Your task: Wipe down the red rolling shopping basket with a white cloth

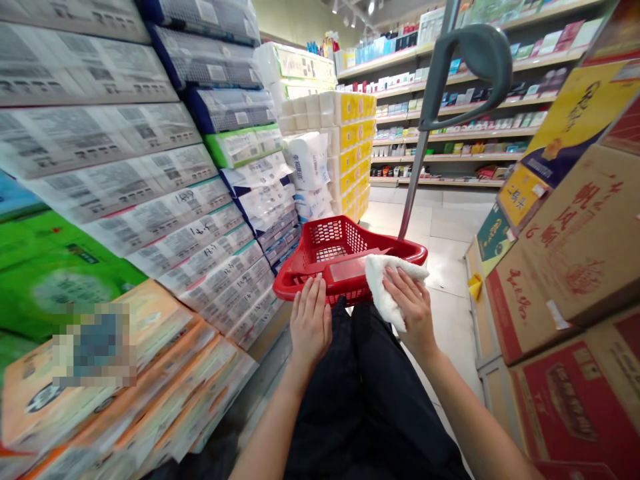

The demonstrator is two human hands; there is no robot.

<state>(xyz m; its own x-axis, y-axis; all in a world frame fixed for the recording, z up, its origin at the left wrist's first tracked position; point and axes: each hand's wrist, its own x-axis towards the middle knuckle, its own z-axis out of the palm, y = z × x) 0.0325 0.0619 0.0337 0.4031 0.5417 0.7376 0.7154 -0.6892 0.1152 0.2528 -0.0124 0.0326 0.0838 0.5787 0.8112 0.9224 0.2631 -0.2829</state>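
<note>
A red plastic shopping basket [290, 283] stands before my knees, with a grey handle [431, 87] on a metal pole rising at its right side. My left hand [311, 320] lies with extended fingers against the near rim, its fingertips on the red plastic. In my right hand [411, 303] is a white cloth [379, 283], pressed on the rim's right part. The cloth hides the rim beneath it. Between the hands, a pale label panel [349, 268] shows on the near rim.
Stacked tissue packs [165, 167] rise close on the left, with orange packs [150, 373] lower down. Cardboard cartons [583, 247] crowd the right side. Stocked shelves [450, 157] stand across the pale tiled floor [445, 220] at the back.
</note>
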